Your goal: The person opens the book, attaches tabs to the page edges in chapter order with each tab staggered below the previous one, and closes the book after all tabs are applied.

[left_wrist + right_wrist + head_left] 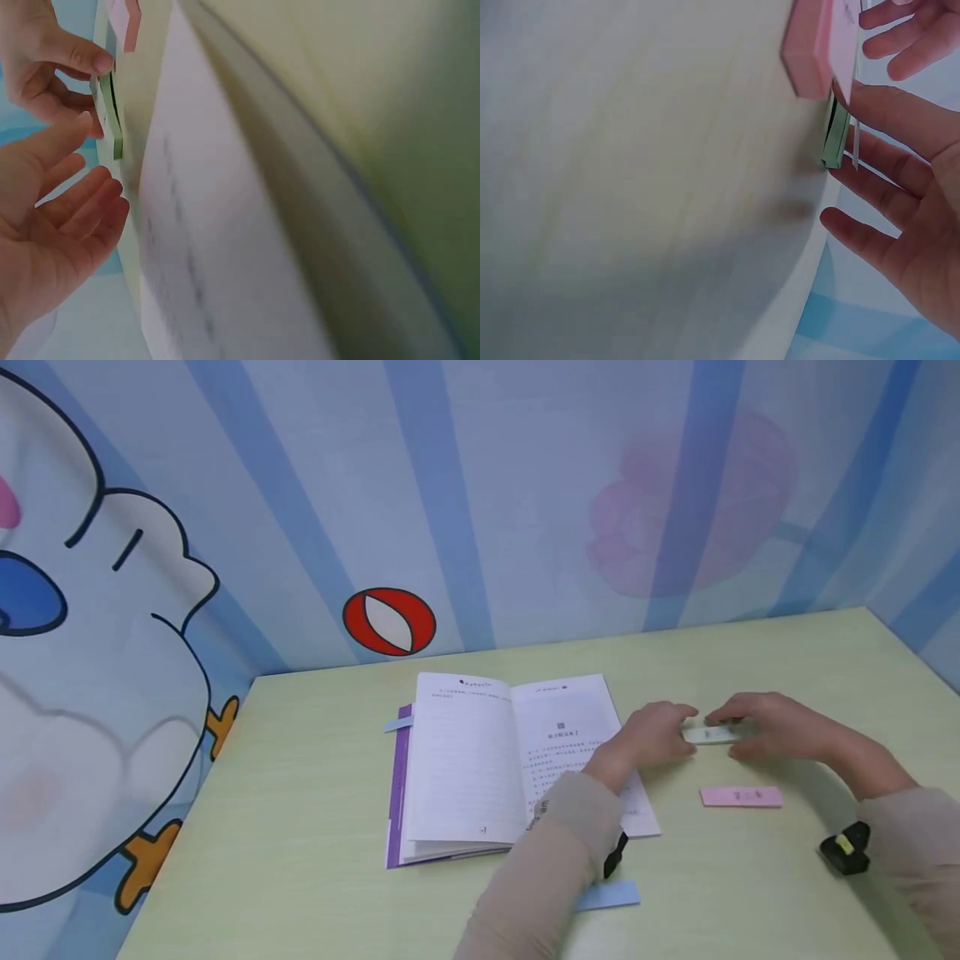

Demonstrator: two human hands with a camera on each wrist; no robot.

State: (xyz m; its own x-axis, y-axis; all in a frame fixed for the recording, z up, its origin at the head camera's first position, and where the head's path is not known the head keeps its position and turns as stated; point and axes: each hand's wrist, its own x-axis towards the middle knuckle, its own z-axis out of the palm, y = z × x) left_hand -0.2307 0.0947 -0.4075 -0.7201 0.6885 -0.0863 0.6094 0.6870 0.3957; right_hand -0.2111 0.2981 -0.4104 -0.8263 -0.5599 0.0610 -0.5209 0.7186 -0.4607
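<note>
A thin green sticky-note pad (pixel 708 735) with dark writing on its pale top lies on the table right of an open book (pixel 465 768). My right hand (pixel 783 727) pinches this pad at its right end between thumb and fingers. In the right wrist view, a thin sheet (pixel 856 146) stands slightly apart from the green pad (pixel 835 135). My left hand (pixel 652 735) is at the pad's left end, fingers loosely spread. The left wrist view shows a small gap between those fingers (pixel 101 217) and the pad (pixel 112 124). The left forearm crosses the book's right page.
Nearer me than the green pad lies a pink sticky-note pad (pixel 741 797) with writing on it. A blue strip (pixel 611 895) sits below the book, partly hidden by the left sleeve. A light blue tab (pixel 398 724) sticks out past the purple cover. A patterned wall (pixel 525 527) stands behind the table.
</note>
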